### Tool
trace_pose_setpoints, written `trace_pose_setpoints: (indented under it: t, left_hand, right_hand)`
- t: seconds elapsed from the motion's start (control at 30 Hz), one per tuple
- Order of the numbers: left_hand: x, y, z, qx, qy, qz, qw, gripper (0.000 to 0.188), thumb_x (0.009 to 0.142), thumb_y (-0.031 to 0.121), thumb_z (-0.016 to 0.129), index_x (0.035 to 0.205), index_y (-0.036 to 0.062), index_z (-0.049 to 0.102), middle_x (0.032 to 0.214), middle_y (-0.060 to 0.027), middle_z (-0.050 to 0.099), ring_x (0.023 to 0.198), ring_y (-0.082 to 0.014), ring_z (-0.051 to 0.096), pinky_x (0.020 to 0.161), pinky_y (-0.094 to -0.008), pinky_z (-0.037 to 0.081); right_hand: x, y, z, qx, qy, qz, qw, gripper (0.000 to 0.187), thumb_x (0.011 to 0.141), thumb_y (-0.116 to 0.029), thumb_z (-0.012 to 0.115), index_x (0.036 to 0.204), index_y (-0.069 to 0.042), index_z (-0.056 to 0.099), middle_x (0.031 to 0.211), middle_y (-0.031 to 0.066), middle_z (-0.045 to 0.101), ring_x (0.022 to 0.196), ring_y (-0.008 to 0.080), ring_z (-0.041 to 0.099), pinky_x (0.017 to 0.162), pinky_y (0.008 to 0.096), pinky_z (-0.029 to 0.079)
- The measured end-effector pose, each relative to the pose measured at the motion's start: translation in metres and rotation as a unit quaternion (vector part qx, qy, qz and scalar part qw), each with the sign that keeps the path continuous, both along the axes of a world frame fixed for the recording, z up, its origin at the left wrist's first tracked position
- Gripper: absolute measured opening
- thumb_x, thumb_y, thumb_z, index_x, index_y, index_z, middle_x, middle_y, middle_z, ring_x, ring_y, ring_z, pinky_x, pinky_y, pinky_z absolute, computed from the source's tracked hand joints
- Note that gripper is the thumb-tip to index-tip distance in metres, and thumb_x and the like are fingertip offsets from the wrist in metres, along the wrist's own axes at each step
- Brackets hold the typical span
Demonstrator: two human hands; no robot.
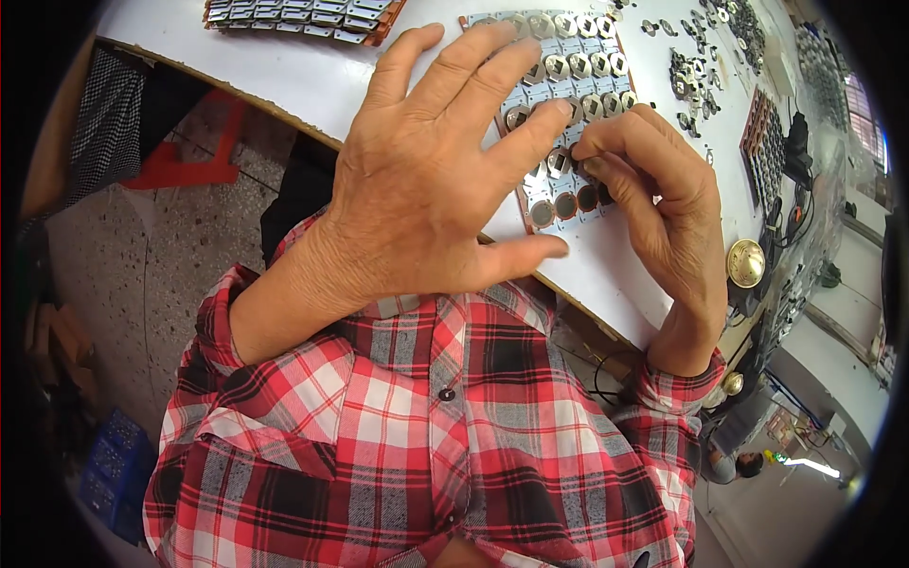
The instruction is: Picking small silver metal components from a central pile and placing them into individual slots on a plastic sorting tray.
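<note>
A light-blue panel of small circuit boards (552, 228) lies on the white table in front of me. Rows of shiny metal clips that look like coin-cell holders (556, 66) cover most of it. Its nearest row shows flat round grey discs (565, 205) without clips. My left hand (426, 175) is spread over the panel's left side, fingers apart, hiding part of it. My right hand (663, 185) has thumb and forefinger pinched together over the clip row just beyond the discs. What sits between those fingertips is hidden.
Stacked panels (303, 17) lie at the far left of the table (275, 66). Loose metal clips (696, 85) are scattered at the far right. Another filled panel (762, 142) and a brass-coloured dome (746, 263) stand further right. A blue crate (114, 473) is on the floor, lower left.
</note>
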State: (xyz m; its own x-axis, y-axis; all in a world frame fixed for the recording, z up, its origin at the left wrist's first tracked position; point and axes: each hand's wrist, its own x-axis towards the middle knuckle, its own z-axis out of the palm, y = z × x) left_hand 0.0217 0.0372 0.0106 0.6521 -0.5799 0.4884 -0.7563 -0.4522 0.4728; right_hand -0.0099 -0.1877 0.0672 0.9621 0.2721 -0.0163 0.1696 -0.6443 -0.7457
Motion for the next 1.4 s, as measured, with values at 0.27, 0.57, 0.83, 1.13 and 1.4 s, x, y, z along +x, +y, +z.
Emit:
trace_pose_setpoints:
  t: [0.27, 0.57, 0.83, 1.13, 1.4]
  left_hand:
    - [-0.002, -0.009, 0.004, -0.008, 0.025, -0.002, 1.0, 0.078, 0.065, 0.044, 0.091, 0.129, 0.0064, 0.066, 0.146, -0.0185, 0.06, 0.138, -0.039, 0.053, 0.114, -0.0575, 0.038]
    - [-0.004, -0.01, 0.006, 0.004, 0.019, 0.018, 1.0, 0.077, 0.063, 0.038, 0.091, 0.128, 0.0036, 0.067, 0.145, -0.0157, 0.062, 0.139, -0.0371, 0.055, 0.115, -0.0571, 0.039]
    - [-0.005, -0.009, 0.003, 0.025, -0.002, 0.024, 0.999, 0.078, 0.064, 0.043, 0.091, 0.129, 0.0048, 0.067, 0.144, -0.0155, 0.063, 0.139, -0.0359, 0.056, 0.115, -0.0544, 0.04]
    - [-0.002, -0.008, 0.001, 0.025, -0.025, 0.03, 0.999, 0.077, 0.065, 0.043, 0.091, 0.128, 0.0044, 0.069, 0.142, -0.0168, 0.065, 0.136, -0.0369, 0.058, 0.114, -0.0525, 0.042]
    - [-0.003, -0.011, -0.005, -0.004, -0.033, 0.035, 0.999, 0.077, 0.067, 0.047, 0.089, 0.127, 0.0042, 0.07, 0.141, -0.0168, 0.065, 0.136, -0.0363, 0.058, 0.112, -0.0521, 0.043]
  right_hand:
    - [-0.008, 0.005, -0.009, 0.097, 0.039, -0.124, 0.987, 0.011, 0.091, 0.006, 0.074, 0.1, 0.002, 0.07, 0.087, 0.0039, 0.068, 0.073, 0.0059, 0.064, 0.064, 0.022, 0.051]
    - [0.0, -0.006, -0.004, 0.067, 0.031, -0.003, 0.997, 0.012, 0.094, 0.007, 0.07, 0.106, 0.006, 0.071, 0.094, 0.0067, 0.068, 0.077, 0.0096, 0.068, 0.068, 0.0218, 0.052]
    - [-0.004, -0.054, 0.002, -0.007, -0.094, -0.227, 0.969, 0.015, 0.095, -0.001, 0.073, 0.109, -0.002, 0.077, 0.088, -0.0015, 0.073, 0.077, 0.0042, 0.064, 0.064, 0.0202, 0.048]
    - [-0.004, -0.097, 0.003, -0.216, -0.041, -0.284, 0.933, 0.016, 0.092, -0.011, 0.073, 0.099, 0.004, 0.073, 0.079, 0.0069, 0.071, 0.068, 0.011, 0.061, 0.065, 0.0283, 0.049]
    - [-0.002, -0.089, 0.008, -0.15, 0.066, -0.297, 0.941, 0.012, 0.097, -0.013, 0.069, 0.093, -0.001, 0.068, 0.076, -0.0004, 0.064, 0.064, 0.0062, 0.056, 0.058, 0.0246, 0.046]
